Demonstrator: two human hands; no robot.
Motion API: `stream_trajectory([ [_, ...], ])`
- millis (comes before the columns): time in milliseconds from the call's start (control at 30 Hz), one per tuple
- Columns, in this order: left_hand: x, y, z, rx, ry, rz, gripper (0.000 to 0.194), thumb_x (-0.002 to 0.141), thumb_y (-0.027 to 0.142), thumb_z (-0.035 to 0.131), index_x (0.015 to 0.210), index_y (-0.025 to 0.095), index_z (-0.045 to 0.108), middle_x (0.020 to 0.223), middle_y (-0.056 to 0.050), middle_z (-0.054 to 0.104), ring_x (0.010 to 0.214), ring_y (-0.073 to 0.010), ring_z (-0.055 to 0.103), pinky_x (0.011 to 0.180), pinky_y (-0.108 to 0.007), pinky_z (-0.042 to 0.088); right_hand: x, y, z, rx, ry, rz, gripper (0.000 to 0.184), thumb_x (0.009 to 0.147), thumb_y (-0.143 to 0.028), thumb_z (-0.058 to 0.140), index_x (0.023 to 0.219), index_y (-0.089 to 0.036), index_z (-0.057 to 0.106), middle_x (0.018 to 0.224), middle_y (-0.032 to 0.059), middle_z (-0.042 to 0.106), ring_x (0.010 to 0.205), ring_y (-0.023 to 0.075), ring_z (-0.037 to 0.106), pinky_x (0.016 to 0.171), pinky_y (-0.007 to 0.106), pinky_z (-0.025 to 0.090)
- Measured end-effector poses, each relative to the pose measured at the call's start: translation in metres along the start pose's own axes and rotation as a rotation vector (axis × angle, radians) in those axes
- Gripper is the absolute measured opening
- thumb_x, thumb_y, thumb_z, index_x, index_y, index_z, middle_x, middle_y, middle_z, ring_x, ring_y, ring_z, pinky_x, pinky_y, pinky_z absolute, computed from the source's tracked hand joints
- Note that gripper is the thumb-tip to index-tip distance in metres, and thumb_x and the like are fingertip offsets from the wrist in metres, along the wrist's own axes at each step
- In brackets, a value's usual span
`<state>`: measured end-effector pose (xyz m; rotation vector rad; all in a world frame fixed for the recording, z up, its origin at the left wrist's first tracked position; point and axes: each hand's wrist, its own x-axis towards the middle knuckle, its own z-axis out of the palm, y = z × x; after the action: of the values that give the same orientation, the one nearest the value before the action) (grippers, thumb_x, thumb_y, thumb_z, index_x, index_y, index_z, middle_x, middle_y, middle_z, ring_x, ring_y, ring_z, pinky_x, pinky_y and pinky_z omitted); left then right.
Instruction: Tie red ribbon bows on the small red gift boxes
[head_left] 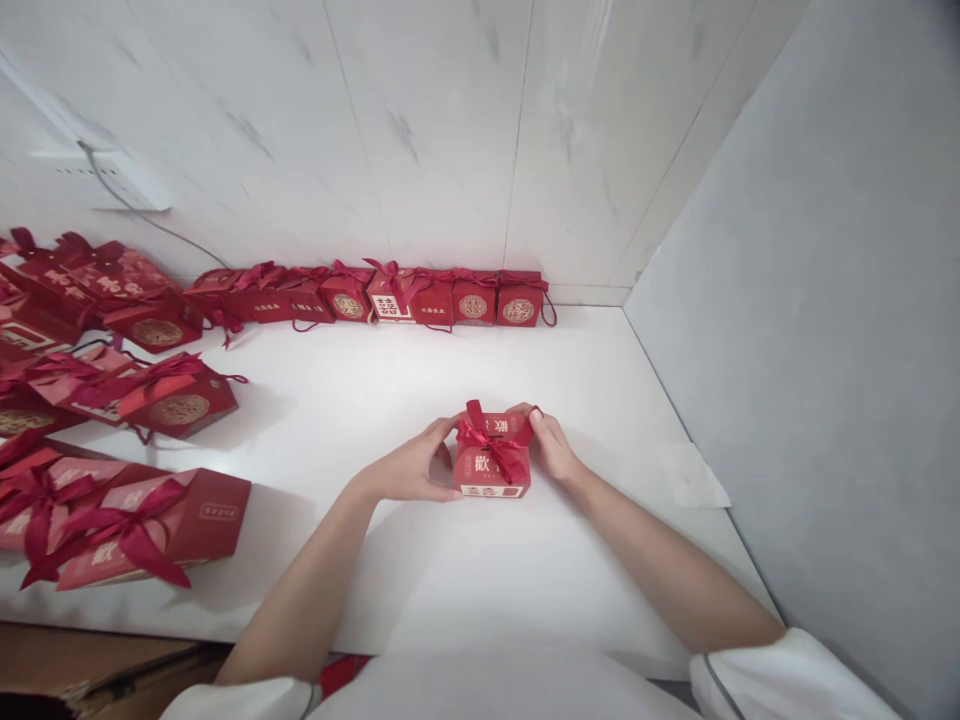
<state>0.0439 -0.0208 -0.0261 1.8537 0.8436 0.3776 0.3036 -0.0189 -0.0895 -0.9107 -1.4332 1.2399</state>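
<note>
A small red gift box (491,478) with a dark red ribbon bow on top and pale lettering sits in front of me on the white table (420,580). My left hand (420,465) curves around its left side, thumb near the lower front corner and fingers behind. On the opposite side my right hand (551,445) grips the box, its fingers at the right side and back edge. Both hands touch the box, which stands upright. Part of the right hand's fingers is hidden behind the box.
A row of red gift boxes (433,300) lines the back wall. More beribboned boxes (214,515) crowd the left side. A grey wall (825,300) borders the right, with a white paper-like piece (697,475) at the edge. Cardboard (90,665) lies below the table's left front.
</note>
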Motion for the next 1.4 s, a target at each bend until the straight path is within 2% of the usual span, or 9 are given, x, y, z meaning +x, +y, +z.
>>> stream_trajectory([
  [200,0.000,0.000,0.001,0.005,0.019,-0.005,0.091,0.070,0.036,0.079,0.148,0.027,0.034,0.137,-0.015,0.046,0.110,-0.0331,0.058,0.095,-0.047,0.048,0.000,-0.004,0.002,0.018,-0.007,0.014,0.055,0.097,-0.062,0.032,0.095,-0.020,0.068,0.098,0.0063,0.070,0.092,0.0234,0.065,0.088,0.039,0.051],
  [867,0.004,0.002,0.008,0.048,0.025,-0.007,0.089,0.070,0.039,0.079,0.147,0.027,0.034,0.133,-0.015,0.048,0.094,-0.0268,0.062,0.084,-0.041,0.052,-0.001,-0.003,0.003,0.057,0.009,0.047,0.053,0.097,-0.060,0.033,0.094,-0.020,0.066,0.092,0.0056,0.070,0.086,0.0234,0.065,0.083,0.038,0.051],
  [967,0.000,0.008,0.007,0.097,0.002,-0.037,0.093,0.071,0.041,0.078,0.150,0.029,0.030,0.136,-0.015,0.047,0.093,-0.0264,0.064,0.082,-0.039,0.054,0.000,0.001,0.001,0.045,0.052,0.061,0.053,0.097,-0.061,0.030,0.100,-0.021,0.064,0.096,0.0072,0.069,0.088,0.0238,0.065,0.083,0.040,0.052],
  [1067,-0.016,0.021,0.001,0.244,0.020,-0.096,0.104,0.069,0.043,0.079,0.154,0.031,0.019,0.147,-0.014,0.037,0.101,-0.0279,0.064,0.086,-0.038,0.054,0.006,0.002,-0.005,0.032,0.203,0.027,0.056,0.096,-0.064,0.023,0.111,-0.022,0.058,0.108,0.0093,0.067,0.096,0.0240,0.064,0.086,0.042,0.051],
  [1133,-0.034,0.032,-0.004,0.374,0.129,-0.147,0.101,0.074,0.043,0.074,0.154,0.033,0.015,0.153,-0.011,0.031,0.109,-0.0271,0.062,0.088,-0.037,0.054,0.013,-0.006,-0.009,-0.028,0.355,-0.027,0.052,0.096,-0.062,0.025,0.113,-0.023,0.054,0.118,0.0096,0.062,0.104,0.0239,0.061,0.091,0.045,0.048],
  [1200,-0.057,0.042,-0.009,0.489,0.348,-0.180,0.082,0.083,0.041,0.065,0.152,0.034,0.021,0.150,-0.008,0.038,0.112,-0.0234,0.061,0.088,-0.034,0.054,0.021,-0.023,-0.008,-0.141,0.463,-0.093,0.042,0.096,-0.057,0.035,0.114,-0.023,0.053,0.124,0.0090,0.058,0.110,0.0234,0.058,0.096,0.046,0.046],
  [1233,-0.070,0.045,-0.010,0.534,0.497,-0.172,0.070,0.087,0.039,0.061,0.149,0.033,0.030,0.144,-0.007,0.046,0.111,-0.0219,0.062,0.088,-0.033,0.054,0.025,-0.035,-0.006,-0.201,0.475,-0.132,0.037,0.095,-0.053,0.042,0.116,-0.024,0.052,0.126,0.0087,0.057,0.113,0.0231,0.057,0.097,0.046,0.045],
  [1300,-0.095,0.048,-0.008,0.600,0.831,-0.109,0.048,0.089,0.034,0.059,0.136,0.027,0.050,0.127,-0.006,0.060,0.103,-0.0204,0.064,0.088,-0.034,0.054,0.035,-0.064,0.006,-0.283,0.426,-0.244,0.035,0.092,-0.047,0.052,0.119,-0.025,0.051,0.128,0.0089,0.055,0.116,0.0230,0.055,0.097,0.044,0.046],
  [1400,-0.131,0.044,0.002,0.720,1.337,-0.034,0.029,0.086,0.025,0.063,0.115,0.022,0.066,0.106,-0.007,0.069,0.093,-0.0217,0.065,0.089,-0.038,0.054,0.049,-0.111,0.040,-0.337,0.186,-0.361,0.035,0.092,-0.042,0.056,0.122,-0.027,0.049,0.132,0.0085,0.053,0.123,0.0220,0.052,0.099,0.042,0.046],
])
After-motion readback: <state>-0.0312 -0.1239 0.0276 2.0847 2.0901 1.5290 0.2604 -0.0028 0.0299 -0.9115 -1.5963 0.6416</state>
